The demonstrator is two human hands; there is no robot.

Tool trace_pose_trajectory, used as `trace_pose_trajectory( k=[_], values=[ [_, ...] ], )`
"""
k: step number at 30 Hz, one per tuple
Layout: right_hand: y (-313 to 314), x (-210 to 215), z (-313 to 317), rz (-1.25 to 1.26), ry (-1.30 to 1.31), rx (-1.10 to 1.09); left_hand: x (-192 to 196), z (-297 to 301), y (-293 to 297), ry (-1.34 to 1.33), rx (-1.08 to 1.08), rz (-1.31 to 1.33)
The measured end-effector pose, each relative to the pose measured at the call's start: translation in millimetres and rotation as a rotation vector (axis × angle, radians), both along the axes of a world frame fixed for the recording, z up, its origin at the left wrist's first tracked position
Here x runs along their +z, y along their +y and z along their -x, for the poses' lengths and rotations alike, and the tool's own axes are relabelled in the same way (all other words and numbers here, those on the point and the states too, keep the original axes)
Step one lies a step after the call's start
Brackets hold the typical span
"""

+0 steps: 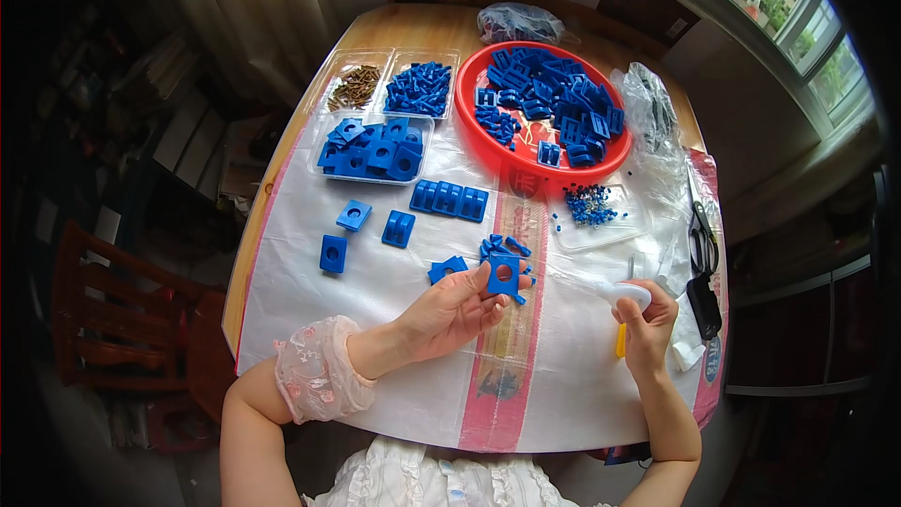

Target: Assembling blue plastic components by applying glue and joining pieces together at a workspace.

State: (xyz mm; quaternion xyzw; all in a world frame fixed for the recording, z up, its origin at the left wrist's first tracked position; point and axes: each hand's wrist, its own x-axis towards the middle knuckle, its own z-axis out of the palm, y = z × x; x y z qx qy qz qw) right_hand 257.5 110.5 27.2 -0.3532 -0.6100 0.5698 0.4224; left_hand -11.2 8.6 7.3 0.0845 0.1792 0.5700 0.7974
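My left hand (449, 312) holds a flat blue plastic block with a round hole (503, 273) between thumb and fingertips, lifted just above the table. My right hand (648, 321) is closed around a white tool with a yellow part (622, 305) at the right. A small heap of loose blue pieces (502, 246) lies just beyond the held block. A blue bracket (447, 268) rests beside my left fingers.
A red round tray (526, 164) of blue parts stands at the back. Clear boxes hold blue blocks (371, 150), blue pegs (419, 87) and brown screws (355, 86). Loose blue blocks (450, 199) lie mid-table. Small blue beads (591, 205) fill a clear lid. Scissors (700, 235) lie right.
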Motion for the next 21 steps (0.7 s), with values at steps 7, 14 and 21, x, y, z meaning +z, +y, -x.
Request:
trace_pose_trajectory(
  k=[7,14,21],
  values=[
    [0.2,0.2,-0.4,-0.005,-0.003,0.003,-0.3,-0.4,0.6,0.003,-0.002,0.018],
    [0.0,0.6,2.5,-0.044,-0.068,-0.027,-2.6,0.1,0.7,-0.027,-0.005,0.005],
    [-0.1,0.0,2.1,-0.043,-0.053,-0.025,0.0,-0.3,1.0,-0.001,-0.006,0.012]
  ],
)
